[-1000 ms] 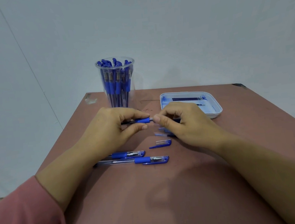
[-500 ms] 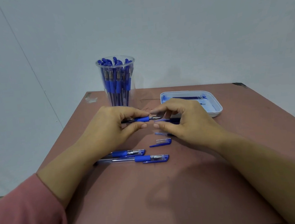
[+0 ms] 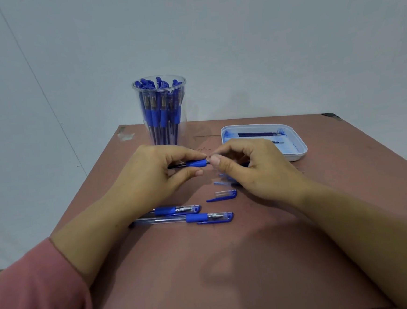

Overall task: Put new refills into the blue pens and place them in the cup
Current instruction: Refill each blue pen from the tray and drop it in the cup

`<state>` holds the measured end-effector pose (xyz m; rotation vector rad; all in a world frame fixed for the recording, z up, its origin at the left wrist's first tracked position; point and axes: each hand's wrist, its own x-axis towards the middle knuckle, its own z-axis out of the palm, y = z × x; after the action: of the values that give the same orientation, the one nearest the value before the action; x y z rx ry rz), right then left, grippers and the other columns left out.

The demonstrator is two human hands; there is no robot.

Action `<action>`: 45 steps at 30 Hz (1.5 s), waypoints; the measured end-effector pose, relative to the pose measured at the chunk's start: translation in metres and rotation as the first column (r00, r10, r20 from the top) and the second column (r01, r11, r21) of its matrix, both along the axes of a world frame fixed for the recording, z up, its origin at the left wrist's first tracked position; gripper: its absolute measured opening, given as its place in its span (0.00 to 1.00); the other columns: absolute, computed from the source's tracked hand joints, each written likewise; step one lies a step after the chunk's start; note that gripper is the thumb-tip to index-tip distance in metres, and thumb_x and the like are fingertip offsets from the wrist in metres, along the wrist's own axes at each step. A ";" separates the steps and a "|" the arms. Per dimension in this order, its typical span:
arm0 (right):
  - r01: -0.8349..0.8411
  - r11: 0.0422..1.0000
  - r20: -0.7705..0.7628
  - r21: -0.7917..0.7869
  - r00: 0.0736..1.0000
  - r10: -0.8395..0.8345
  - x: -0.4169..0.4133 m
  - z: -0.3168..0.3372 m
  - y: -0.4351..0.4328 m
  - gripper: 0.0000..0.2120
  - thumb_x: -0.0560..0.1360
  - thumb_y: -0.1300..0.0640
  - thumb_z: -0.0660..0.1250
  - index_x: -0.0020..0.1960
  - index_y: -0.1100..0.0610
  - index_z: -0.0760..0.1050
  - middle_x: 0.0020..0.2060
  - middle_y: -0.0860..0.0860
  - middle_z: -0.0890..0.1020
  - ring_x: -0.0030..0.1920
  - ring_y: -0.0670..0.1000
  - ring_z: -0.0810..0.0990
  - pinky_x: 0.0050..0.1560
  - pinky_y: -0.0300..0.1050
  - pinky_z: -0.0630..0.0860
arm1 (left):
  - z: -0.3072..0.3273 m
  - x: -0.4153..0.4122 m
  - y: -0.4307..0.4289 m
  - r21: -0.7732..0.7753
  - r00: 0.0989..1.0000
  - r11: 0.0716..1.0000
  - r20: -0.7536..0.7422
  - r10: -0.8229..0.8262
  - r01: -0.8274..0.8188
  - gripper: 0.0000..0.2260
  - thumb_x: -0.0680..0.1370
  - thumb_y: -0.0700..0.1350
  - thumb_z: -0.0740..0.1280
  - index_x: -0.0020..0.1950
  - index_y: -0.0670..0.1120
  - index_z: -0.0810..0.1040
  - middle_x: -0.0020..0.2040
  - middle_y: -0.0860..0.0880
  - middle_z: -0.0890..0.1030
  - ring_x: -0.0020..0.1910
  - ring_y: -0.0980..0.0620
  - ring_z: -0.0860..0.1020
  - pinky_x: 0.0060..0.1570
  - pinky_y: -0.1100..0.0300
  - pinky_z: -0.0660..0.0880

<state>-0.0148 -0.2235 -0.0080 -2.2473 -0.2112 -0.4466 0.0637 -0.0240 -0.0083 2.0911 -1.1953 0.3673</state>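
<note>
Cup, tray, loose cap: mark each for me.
Cup (image 3: 159, 90): head view, front rim.
Tray (image 3: 296, 156): head view, near right wall.
Loose cap (image 3: 225, 193): head view, clear body.

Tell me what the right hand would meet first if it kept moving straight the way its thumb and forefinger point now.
The metal tip of the clear blue-grip pen that the left hand holds, right ahead of the right hand; they may already touch, which the picture leaves unclear.
</note>
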 end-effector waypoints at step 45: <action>-0.026 0.977 0.139 -0.210 0.989 0.056 0.006 0.006 0.000 0.08 0.73 0.51 0.72 0.50 0.40 0.78 0.42 0.34 0.80 0.48 0.41 0.79 0.48 0.33 0.74 | -0.003 0.008 0.003 0.053 0.997 0.996 -0.026 0.079 -0.077 0.12 0.72 0.52 0.72 0.56 0.59 0.82 0.47 0.64 0.82 0.46 0.65 0.79 0.47 0.65 0.77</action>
<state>-0.0088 -0.2235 -0.0021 -2.4107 -0.3951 -0.5895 0.0718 -0.0214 -0.0113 2.1849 -1.1201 0.3451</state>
